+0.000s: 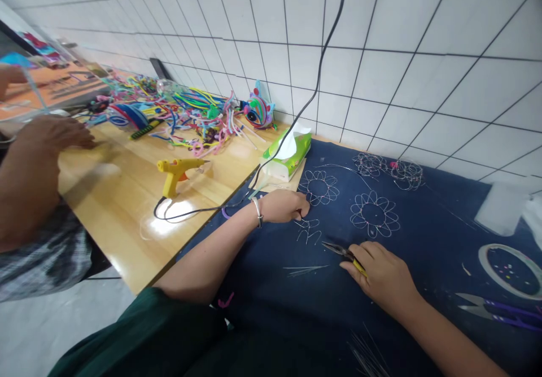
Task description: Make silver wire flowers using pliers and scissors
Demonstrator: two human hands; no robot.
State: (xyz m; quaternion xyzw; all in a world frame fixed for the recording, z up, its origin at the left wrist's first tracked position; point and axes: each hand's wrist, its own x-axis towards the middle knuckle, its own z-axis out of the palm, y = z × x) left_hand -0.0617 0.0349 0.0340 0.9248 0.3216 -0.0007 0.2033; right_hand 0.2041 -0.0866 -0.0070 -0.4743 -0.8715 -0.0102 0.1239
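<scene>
My left hand: the grip [292,205] is at mid-frame, fingers curled in and fingertips down by the wire; I cannot tell whether any wire is pinched inside.
My left wrist: a pale, shiny bangle [257,212] around it.
My right hand: the grip [376,270], right of centre, is wrapped around pliers with yellow handles and dark pointed metal jaws [339,249], tips towards the middle of the frame.
Bent wire: a thin silvery piece with a few curved petals [311,231], just below my left fingers, near the plier tips.
Wire flowers: one looped silvery ring [328,189] just right of my left hand, a second [384,217] above my right.
Wire tangle: a bunched silvery heap [407,175] by the wall, upper right.
Straight wires: a thin loose bundle [305,268] below centre, another [368,354] at the bottom edge.
Right side: a pale round ring [486,259] with small coloured beads inside, above purple-handled metal scissors [503,310].
Under my hands: a dark-blue worktop [262,278].
Left side: a pale wooden worktop [135,224] carrying a yellow glue gun [173,176] and a pile of multicoloured fuzzy stems [195,112].
Between: a green tissue pack [300,154] beyond my left hand.
Far left: another person's hand [55,134], blurred.
</scene>
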